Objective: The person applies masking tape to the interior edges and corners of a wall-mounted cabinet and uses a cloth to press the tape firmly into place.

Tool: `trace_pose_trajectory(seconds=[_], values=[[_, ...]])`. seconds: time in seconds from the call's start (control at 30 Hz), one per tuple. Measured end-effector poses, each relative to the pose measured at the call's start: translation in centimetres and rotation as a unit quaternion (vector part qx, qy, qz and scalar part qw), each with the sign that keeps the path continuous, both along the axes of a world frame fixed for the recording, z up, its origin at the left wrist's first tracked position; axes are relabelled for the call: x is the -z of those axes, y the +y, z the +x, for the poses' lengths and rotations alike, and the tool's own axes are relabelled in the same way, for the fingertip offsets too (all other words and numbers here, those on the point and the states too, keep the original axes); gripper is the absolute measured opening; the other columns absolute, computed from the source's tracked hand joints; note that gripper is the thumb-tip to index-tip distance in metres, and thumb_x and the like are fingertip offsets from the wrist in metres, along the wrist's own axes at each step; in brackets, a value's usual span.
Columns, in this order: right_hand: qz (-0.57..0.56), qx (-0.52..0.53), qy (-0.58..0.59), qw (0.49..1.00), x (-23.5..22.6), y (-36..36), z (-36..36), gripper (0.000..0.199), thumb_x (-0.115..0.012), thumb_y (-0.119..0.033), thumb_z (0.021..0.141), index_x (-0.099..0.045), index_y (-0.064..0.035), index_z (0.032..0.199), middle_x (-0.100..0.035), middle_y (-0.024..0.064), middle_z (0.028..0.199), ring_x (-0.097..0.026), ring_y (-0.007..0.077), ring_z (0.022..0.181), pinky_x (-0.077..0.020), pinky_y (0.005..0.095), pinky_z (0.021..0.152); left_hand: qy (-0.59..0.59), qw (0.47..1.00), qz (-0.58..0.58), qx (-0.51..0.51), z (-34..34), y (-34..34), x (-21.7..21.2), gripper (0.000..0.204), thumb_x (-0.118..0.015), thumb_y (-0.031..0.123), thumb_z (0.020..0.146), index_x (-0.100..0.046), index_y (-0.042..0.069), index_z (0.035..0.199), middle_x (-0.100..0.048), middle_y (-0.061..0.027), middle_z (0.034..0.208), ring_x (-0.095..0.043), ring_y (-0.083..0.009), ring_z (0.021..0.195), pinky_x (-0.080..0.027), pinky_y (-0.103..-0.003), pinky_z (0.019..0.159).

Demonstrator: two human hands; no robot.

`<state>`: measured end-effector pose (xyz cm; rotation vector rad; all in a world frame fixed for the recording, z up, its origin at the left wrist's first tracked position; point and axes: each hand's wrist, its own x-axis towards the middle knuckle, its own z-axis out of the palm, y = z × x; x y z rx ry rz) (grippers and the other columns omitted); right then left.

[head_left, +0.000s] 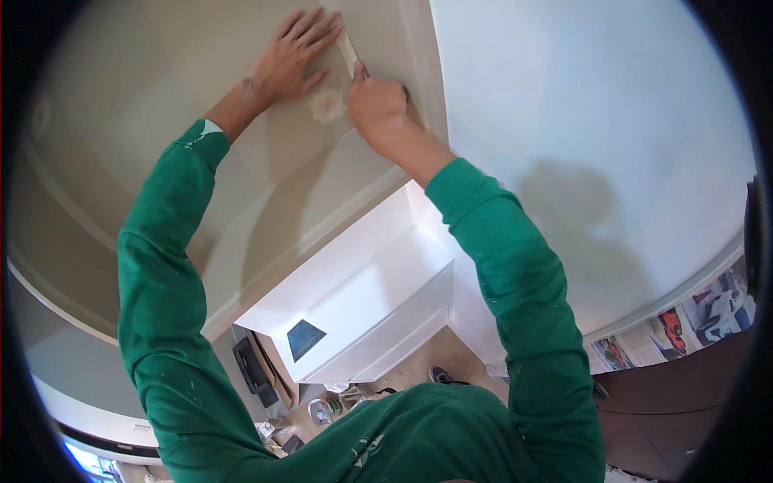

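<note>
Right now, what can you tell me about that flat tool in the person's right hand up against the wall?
The tool looks like a putty knife: a narrow, flat, pale blade smeared with light filler. The right hand grips its lower end in a closed fist, so the handle is mostly hidden. The blade lies tilted against the beige wall, reaching up and slightly left, its tip beside the fingertips of the left hand, which is spread flat on the wall. Just below the blade sits a whitish filler patch.
</note>
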<state>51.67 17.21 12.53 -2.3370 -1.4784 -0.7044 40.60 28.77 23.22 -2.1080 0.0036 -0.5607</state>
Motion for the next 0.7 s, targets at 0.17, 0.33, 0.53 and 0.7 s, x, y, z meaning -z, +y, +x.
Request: trace_pose_trajectory(seconds=[0.17, 0.33, 0.53, 0.7], values=[[-0.004, -0.009, -0.023, 1.0, -0.6, -3.1, -0.8, 0.07, -0.058, -0.017, 0.09, -0.029, -0.0029, 0.152, -0.074, 0.0047, 0.092, -0.073, 0.02, 0.078, -0.0546, 0.0343, 0.056, -0.018, 0.999, 0.041, 0.017, -0.5, -0.6, -0.5, 0.078, -0.069, 0.032, 0.081, -0.038, 0.012, 0.149, -0.034, -0.0113, 0.156, -0.029, -0.03, 0.144, -0.023, -0.047, 0.119], [-0.013, 0.008, -0.005, 1.0, -0.2, -1.5, -0.5, 0.071, -0.06, -0.016, 0.089, -0.029, -0.0029, 0.152, -0.073, -0.0005, 0.089, -0.071, 0.0173, 0.075, -0.0543, 0.033, 0.055, 0.022, 0.997, -0.06, -0.037, -0.2, -1.4, -1.9, 0.08, -0.07, 0.042, 0.076, -0.046, 0.005, 0.142, -0.029, -0.0191, 0.156, -0.021, -0.0398, 0.146, -0.01, -0.057, 0.121], [0.007, 0.013, -0.006, 1.0, 0.8, -0.1, -0.4, 0.075, -0.061, -0.015, 0.088, -0.027, -0.0016, 0.153, -0.073, 0.0015, 0.088, -0.071, 0.0187, 0.074, -0.055, 0.0328, 0.057, 0.009, 1.0, 0.003, -0.022, 0.0, -2.4, -2.1, 0.086, -0.068, 0.047, 0.074, -0.043, 0.003, 0.144, -0.03, -0.0182, 0.156, -0.02, -0.0392, 0.147, -0.007, -0.057, 0.121], [0.055, -0.07, -0.029, 0.996, 1.6, -3.7, 0.1, 0.08, -0.062, -0.01, 0.082, -0.026, 0.0013, 0.152, -0.072, 0.0099, 0.079, -0.07, 0.0233, 0.065, -0.0557, 0.0359, 0.055, 0.016, 0.999, -0.001, -0.032, -0.5, -1.6, -1.8, 0.088, -0.067, 0.046, 0.072, -0.043, 0.003, 0.144, -0.03, -0.0184, 0.157, -0.019, -0.0399, 0.147, -0.006, -0.059, 0.12]])
